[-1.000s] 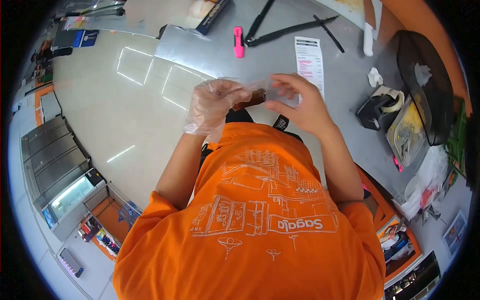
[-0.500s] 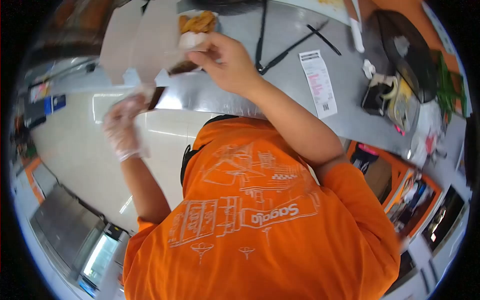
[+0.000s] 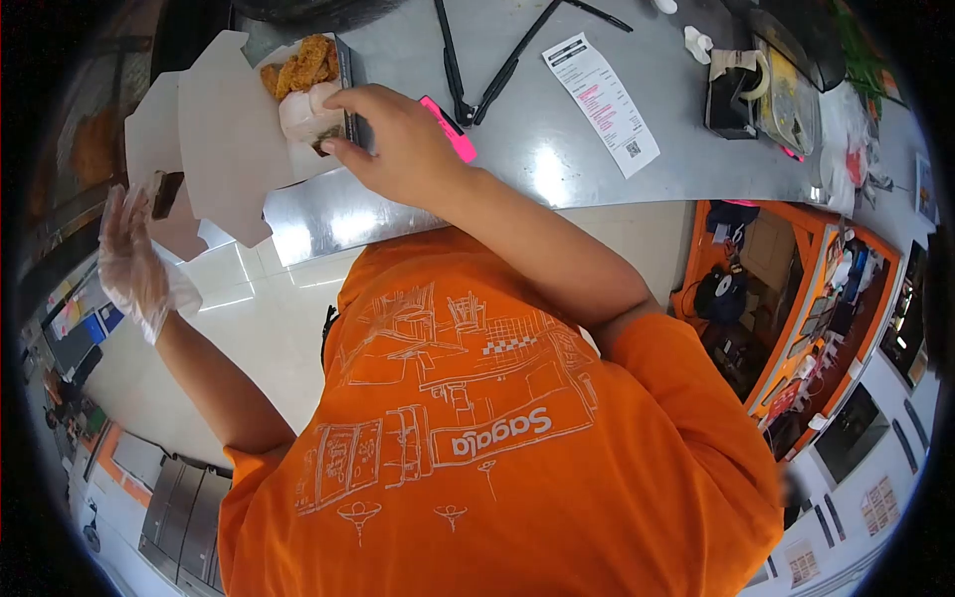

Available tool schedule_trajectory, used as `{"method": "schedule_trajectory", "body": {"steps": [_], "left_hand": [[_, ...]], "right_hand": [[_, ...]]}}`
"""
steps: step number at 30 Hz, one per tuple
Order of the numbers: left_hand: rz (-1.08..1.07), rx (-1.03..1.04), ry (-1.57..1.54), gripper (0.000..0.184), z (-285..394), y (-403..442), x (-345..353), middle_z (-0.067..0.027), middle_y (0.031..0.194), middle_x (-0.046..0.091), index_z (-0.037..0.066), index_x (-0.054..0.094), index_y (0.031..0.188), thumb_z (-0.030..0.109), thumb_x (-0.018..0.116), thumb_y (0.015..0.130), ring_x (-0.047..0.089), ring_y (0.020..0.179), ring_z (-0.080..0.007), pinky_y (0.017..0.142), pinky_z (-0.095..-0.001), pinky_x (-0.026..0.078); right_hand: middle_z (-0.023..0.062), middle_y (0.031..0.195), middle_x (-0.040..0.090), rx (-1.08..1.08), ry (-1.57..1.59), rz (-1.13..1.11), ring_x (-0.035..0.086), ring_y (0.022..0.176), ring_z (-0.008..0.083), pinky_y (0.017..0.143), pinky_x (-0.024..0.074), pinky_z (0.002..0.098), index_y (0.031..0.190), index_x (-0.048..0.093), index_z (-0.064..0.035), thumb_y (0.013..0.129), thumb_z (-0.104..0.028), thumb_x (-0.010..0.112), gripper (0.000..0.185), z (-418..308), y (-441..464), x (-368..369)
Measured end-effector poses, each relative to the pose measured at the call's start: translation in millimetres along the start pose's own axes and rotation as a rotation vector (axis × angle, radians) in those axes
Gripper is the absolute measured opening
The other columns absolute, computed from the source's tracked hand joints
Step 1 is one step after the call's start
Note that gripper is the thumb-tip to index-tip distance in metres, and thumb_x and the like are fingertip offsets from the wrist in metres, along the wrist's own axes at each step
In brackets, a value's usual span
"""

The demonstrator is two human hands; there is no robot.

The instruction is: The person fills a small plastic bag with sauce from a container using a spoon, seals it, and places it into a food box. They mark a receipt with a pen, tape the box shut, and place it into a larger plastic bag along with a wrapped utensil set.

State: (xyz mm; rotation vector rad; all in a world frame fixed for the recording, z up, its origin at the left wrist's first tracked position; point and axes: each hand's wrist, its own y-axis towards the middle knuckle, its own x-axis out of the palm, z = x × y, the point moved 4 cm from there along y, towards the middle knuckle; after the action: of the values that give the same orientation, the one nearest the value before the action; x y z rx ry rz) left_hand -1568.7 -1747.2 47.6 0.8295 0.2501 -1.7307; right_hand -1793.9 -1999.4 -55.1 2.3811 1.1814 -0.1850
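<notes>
My left hand [image 3: 134, 261], in a clear plastic glove, is at the far left beside the box flaps. Its fingers point up, with a dark brown packet [image 3: 167, 195] at the thumb side. My bare right hand [image 3: 403, 147] reaches over the right side of an open cardboard box [image 3: 224, 139]. Its thumb and forefinger are apart, beside a white wrapped bundle [image 3: 306, 115] in the box. A small dark packet [image 3: 325, 137] lies by the thumb. Fried, breaded food [image 3: 306, 66] sits behind the bundle.
On the metal counter [image 3: 686, 164] are a printed receipt [image 3: 602, 107], a pink highlighter [image 3: 450, 131], black folding arms [image 3: 487, 92], a tape dispenser [image 3: 731, 104] and a tray [image 3: 791, 104]. Orange shelves [image 3: 796, 308] stand at the right.
My hands were together; they have parted and moved left, the right one over the box. The view has shifted left, bringing the box and its food into sight.
</notes>
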Motion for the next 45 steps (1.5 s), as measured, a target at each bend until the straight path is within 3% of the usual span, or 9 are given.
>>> {"method": "schedule_trajectory", "body": {"steps": [13, 15, 19, 21, 31, 33, 39, 42, 45], "left_hand": [[-0.389, 0.173, 0.238, 0.029, -128.1, 13.8, 55.0, -0.0093, 0.109, 0.075, 0.0, 0.07, 0.123, 0.014, 0.068, 0.097, 0.068, 0.095, -0.0164, 0.085, -0.029, 0.053], [-0.349, -0.281, 0.034, 0.028, -145.1, 23.6, 45.7, -0.0094, 0.109, 0.075, 0.001, 0.071, 0.12, 0.016, 0.068, 0.096, 0.068, 0.096, -0.0192, 0.086, -0.0319, 0.053], [-0.308, -0.522, -0.086, 0.027, -144.1, 24.9, 37.4, -0.0096, 0.109, 0.075, 0.002, 0.072, 0.118, 0.015, 0.068, 0.096, 0.068, 0.098, -0.0198, 0.086, -0.0318, 0.053], [-0.527, 0.045, 0.366, 0.026, -146.5, 35.8, 52.2, -0.0074, 0.11, 0.074, 0.003, 0.072, 0.119, 0.014, 0.067, 0.095, 0.068, 0.098, -0.0198, 0.084, -0.0301, 0.054], [-0.438, -0.151, 0.109, 0.042, -234.1, 44.5, 63.7, -0.0163, 0.119, 0.073, 0.0, 0.066, 0.127, 0.023, 0.072, 0.093, 0.071, 0.103, -0.0289, 0.087, -0.0404, 0.057], [-0.491, 0.178, 0.698, 0.041, -188.6, 28.7, 69.5, -0.0173, 0.12, 0.073, 0.001, 0.067, 0.126, 0.024, 0.073, 0.092, 0.071, 0.104, -0.0319, 0.087, -0.0419, 0.057], [-0.507, 0.707, 0.853, 0.041, -154.1, -0.8, 69.3, -0.0173, 0.117, 0.072, 0.0, 0.067, 0.124, 0.023, 0.075, 0.091, 0.07, 0.108, -0.031, 0.088, -0.0413, 0.056], [-0.468, 0.095, 0.499, 0.039, -134.7, -6.3, 65.4, -0.0153, 0.122, 0.071, 0.002, 0.066, 0.125, 0.021, 0.076, 0.092, 0.068, 0.112, -0.0277, 0.09, -0.0388, 0.056], [-0.396, 0.131, 0.207, 0.033, -105.2, -15.3, 60.6, -0.0142, 0.124, 0.071, 0.001, 0.068, 0.125, 0.016, 0.073, 0.096, 0.068, 0.113, -0.0256, 0.094, -0.0345, 0.055]], "right_hand": [[0.0095, 0.106, 0.07, 0.288, 0.044, -0.046, 0.067, 0.093, 0.0194, 0.083, 0.0538, 0.0316, 0.118, 0.067, -0.0033, 0.088, -0.004, 0.076, 0.031, 20.5, -86.4, -61.0], [0.0098, 0.107, 0.07, 0.302, 0.041, -0.049, 0.067, 0.093, 0.0191, 0.083, 0.0538, 0.0311, 0.117, 0.068, -0.0032, 0.088, -0.004, 0.075, 0.03, 22.4, -90.4, -68.6], [0.0101, 0.11, 0.07, 0.303, 0.068, -0.016, 0.067, 0.092, 0.0188, 0.083, 0.0539, 0.0305, 0.116, 0.068, -0.0026, 0.088, -0.003, 0.074, 0.029, 21.0, -87.1, -74.0], [0.0101, 0.111, 0.07, 0.287, 0.057, -0.017, 0.067, 0.092, 0.0188, 0.083, 0.0541, 0.0305, 0.116, 0.069, -0.0026, 0.088, -0.003, 0.074, 0.028, 20.7, -83.2, -74.2], [0.0109, 0.11, 0.068, 0.249, 0.04, -0.015, 0.066, 0.089, 0.0235, 0.08, 0.055, 0.036, 0.108, 0.067, -0.0044, 0.087, -0.007, 0.073, 0.022, 20.1, -88.7, -74.8], [0.011, 0.111, 0.068, 0.273, 0.06, -0.018, 0.066, 0.089, 0.0236, 0.081, 0.0549, 0.0361, 0.107, 0.067, -0.0044, 0.087, -0.007, 0.073, 0.021, 21.1, -93.7, -75.1], [0.0115, 0.112, 0.068, 0.286, 0.078, -0.025, 0.066, 0.088, 0.0241, 0.08, 0.055, 0.0359, 0.107, 0.068, -0.0046, 0.087, -0.006, 0.073, 0.021, 22.1, -100.2, -79.0], [0.012, 0.109, 0.069, 0.259, 0.07, -0.009, 0.066, 0.086, 0.0246, 0.079, 0.055, 0.0354, 0.104, 0.069, -0.0044, 0.088, -0.006, 0.073, 0.016, 21.5, -98.7, -83.3], [0.0119, 0.102, 0.07, 0.261, 0.061, -0.036, 0.067, 0.083, 0.0259, 0.074, 0.0543, 0.0352, 0.098, 0.07, -0.0039, 0.09, -0.007, 0.073, 0.01, 23.0, -96.1, -92.6]]}}
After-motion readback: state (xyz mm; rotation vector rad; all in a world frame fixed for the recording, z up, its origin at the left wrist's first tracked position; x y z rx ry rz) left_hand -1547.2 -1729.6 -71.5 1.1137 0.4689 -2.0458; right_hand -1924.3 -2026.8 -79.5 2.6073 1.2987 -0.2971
